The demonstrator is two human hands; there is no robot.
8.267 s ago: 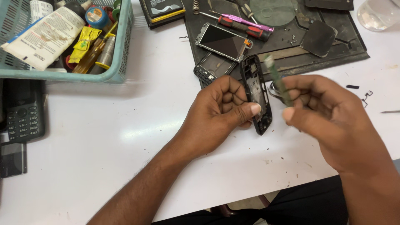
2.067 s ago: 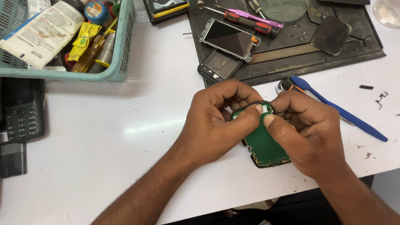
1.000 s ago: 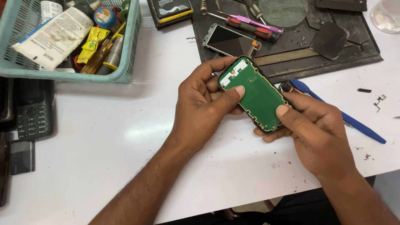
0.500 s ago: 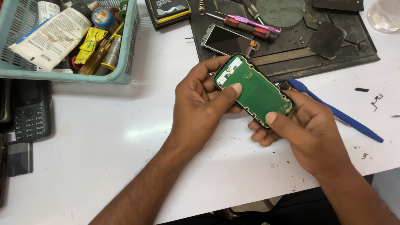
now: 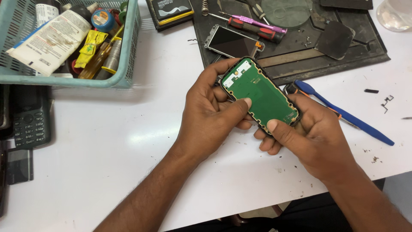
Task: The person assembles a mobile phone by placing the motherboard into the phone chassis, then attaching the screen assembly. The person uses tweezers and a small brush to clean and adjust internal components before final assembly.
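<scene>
Both hands hold a small phone body with a green circuit board [image 5: 262,94] seated in its black frame, tilted above the white table. My left hand [image 5: 212,116] grips its upper left side, thumb pressed on the board's lower edge. My right hand [image 5: 311,137] supports the lower right end from beneath, thumb tip at the board's corner. A small white patch shows at the board's top end.
A dark work mat [image 5: 300,47] behind holds a loose phone screen [image 5: 231,41], a purple-handled screwdriver [image 5: 257,21] and a dark cover plate [image 5: 334,39]. A blue-handled tool [image 5: 347,116] lies at right. A teal basket [image 5: 73,79] of tubes and tools stands top left; a black keypad phone [image 5: 29,120] lies at the left edge.
Earlier the hands held the black frame and a separate board; the green board now sits in the frame. Over the last second the phone body stayed in both hands, shifting only slightly.
</scene>
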